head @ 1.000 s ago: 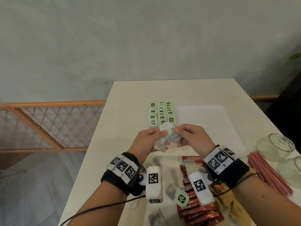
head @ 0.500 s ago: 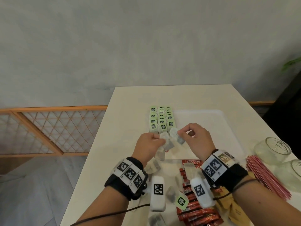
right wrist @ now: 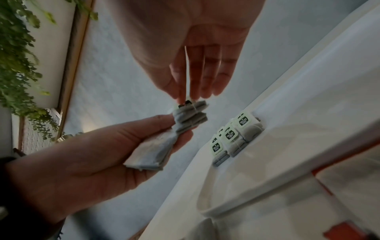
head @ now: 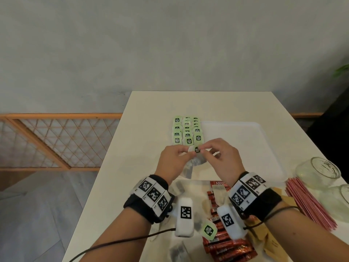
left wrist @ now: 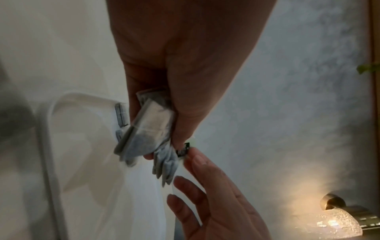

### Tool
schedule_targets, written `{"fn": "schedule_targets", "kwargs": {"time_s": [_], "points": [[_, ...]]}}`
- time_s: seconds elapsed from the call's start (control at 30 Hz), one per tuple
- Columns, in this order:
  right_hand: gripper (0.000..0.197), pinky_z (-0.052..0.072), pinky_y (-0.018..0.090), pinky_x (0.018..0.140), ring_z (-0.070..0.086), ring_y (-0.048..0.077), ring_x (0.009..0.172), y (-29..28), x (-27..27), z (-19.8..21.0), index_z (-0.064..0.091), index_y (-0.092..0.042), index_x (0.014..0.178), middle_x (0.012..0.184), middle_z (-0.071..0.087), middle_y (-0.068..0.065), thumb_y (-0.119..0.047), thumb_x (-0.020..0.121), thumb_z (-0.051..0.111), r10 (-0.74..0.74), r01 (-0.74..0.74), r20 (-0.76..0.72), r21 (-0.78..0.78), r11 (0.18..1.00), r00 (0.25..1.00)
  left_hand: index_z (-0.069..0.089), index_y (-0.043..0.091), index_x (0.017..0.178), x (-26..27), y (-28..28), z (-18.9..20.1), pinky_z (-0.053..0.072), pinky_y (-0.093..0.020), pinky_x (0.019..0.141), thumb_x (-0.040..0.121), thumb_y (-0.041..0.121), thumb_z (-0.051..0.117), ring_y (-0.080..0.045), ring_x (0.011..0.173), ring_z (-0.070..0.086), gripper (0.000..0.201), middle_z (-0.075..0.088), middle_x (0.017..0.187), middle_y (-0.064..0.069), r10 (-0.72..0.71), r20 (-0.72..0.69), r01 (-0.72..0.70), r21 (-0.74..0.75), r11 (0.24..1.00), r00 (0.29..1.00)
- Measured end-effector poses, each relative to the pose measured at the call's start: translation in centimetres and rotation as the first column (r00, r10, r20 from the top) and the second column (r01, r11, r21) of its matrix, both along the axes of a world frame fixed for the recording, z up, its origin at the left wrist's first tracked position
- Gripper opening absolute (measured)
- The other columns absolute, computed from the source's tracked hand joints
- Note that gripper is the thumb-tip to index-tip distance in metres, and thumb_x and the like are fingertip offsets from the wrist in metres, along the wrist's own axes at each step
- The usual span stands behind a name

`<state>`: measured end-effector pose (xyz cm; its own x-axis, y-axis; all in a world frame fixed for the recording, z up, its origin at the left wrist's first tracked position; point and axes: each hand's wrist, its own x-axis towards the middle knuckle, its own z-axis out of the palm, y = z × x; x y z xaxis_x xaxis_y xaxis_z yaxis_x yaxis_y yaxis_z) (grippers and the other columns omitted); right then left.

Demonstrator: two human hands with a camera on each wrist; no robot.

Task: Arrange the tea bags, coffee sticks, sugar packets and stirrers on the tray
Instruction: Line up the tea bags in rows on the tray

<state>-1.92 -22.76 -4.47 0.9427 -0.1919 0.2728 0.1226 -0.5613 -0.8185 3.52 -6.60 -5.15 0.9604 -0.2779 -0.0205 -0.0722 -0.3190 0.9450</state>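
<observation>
Above the near left part of the white tray (head: pixel 268 148), the left hand (head: pixel 173 163) grips a small bunch of tea bags (left wrist: pixel 148 129). The right hand (head: pixel 222 161) pinches a green tag (head: pixel 197 149) at the top of the bunch. Just past the hands, rows of tea bags (head: pixel 187 133) fill the tray's left edge. Its right side is bare. Wrists hide some coffee sticks (head: pixel 226 246) close by.
</observation>
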Motion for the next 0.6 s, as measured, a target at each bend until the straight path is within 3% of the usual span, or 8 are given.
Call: {"fn": "schedule_targets", "kwargs": {"time_s": [0.07, 0.13, 0.27, 0.4, 0.5, 0.6], "points": [[0.014, 0.048, 0.015, 0.068, 0.060, 0.001, 0.078, 0.0, 0.6, -0.5, 0.070, -0.030, 0.099, 0.103, 0.058, -0.017, -0.022, 0.087, 0.068, -0.033, 0.032, -0.012, -0.027, 0.999, 0.999, 0.077, 0.022, 0.079, 0.3, 0.3, -0.4, 0.049, -0.026, 0.085, 0.084, 0.023, 0.075, -0.006, 0.086, 0.068, 0.005, 0.075, 0.084, 0.010, -0.011, -0.009, 0.011, 0.017, 1.000, 1.000], [0.011, 0.047, 0.016, 0.068, 0.060, 0.001, 0.076, 0.0, 1.2, -1.1, 0.069, -0.030, 0.094, 0.097, 0.061, -0.017, -0.021, 0.088, 0.068, -0.030, 0.029, -0.080, -0.006, 1.000, 0.996, 0.077, 0.022, 0.081, 0.4, 0.6, -1.0, 0.049, -0.024, 0.086, 0.083, 0.024, 0.076, -0.004, 0.089, 0.068, 0.003, 0.075, 0.088, 0.010, -0.017, -0.010, 0.018, 0.032, 0.999, 1.000], [0.011, 0.047, 0.017, 0.069, 0.061, 0.008, 0.069, 0.0, 2.3, -2.7, 0.069, -0.028, 0.083, 0.072, 0.065, -0.014, -0.017, 0.087, 0.070, -0.002, 0.005, -0.173, 0.015, 1.000, 0.985, 0.073, 0.026, 0.072, 0.9, 1.7, -2.5, 0.043, -0.022, 0.074, 0.084, 0.031, 0.075, -0.002, 0.070, 0.060, 0.013, 0.067, 0.071, 0.016, 0.038, -0.064, -0.034, 0.061, 0.998, 0.997], [0.006, 0.055, 0.034, 0.078, 0.064, 0.014, 0.072, -0.5, 3.8, -4.7, 0.071, -0.024, 0.082, 0.072, 0.068, -0.007, -0.022, 0.087, 0.069, -0.007, -0.003, -0.315, -0.030, 1.000, 0.949, 0.075, 0.016, 0.079, 1.5, 3.6, -3.7, 0.043, -0.025, 0.063, 0.086, 0.038, 0.072, -0.006, 0.062, 0.055, 0.023, 0.062, 0.064, 0.014, 0.111, -0.121, -0.100, 0.094, 0.991, 0.986], [0.010, 0.053, 0.029, 0.081, 0.062, 0.012, 0.078, -0.5, 5.3, -5.1, 0.074, -0.016, 0.088, 0.081, 0.070, -0.002, -0.023, 0.088, 0.068, -0.031, -0.015, -0.377, -0.116, 0.993, 0.926, 0.074, 0.018, 0.074, 2.2, 4.5, -3.9, 0.045, -0.028, 0.064, 0.087, 0.035, 0.071, -0.008, 0.063, 0.057, 0.022, 0.066, 0.065, 0.011, 0.155, -0.135, -0.147, 0.068, 0.987, 0.979], [0.009, 0.051, 0.025, 0.079, 0.060, 0.009, 0.076, 0.3, 7.0, -4.9, 0.074, -0.017, 0.087, 0.077, 0.067, -0.007, -0.023, 0.088, 0.068, -0.037, -0.012, -0.343, -0.140, 0.990, 0.939, 0.071, 0.022, 0.069, 2.9, 4.8, -3.7, 0.043, -0.028, 0.058, 0.087, 0.033, 0.072, -0.009, 0.057, 0.054, 0.022, 0.062, 0.058, 0.013, 0.202, -0.165, -0.198, 0.039, 0.979, 0.965]]}}
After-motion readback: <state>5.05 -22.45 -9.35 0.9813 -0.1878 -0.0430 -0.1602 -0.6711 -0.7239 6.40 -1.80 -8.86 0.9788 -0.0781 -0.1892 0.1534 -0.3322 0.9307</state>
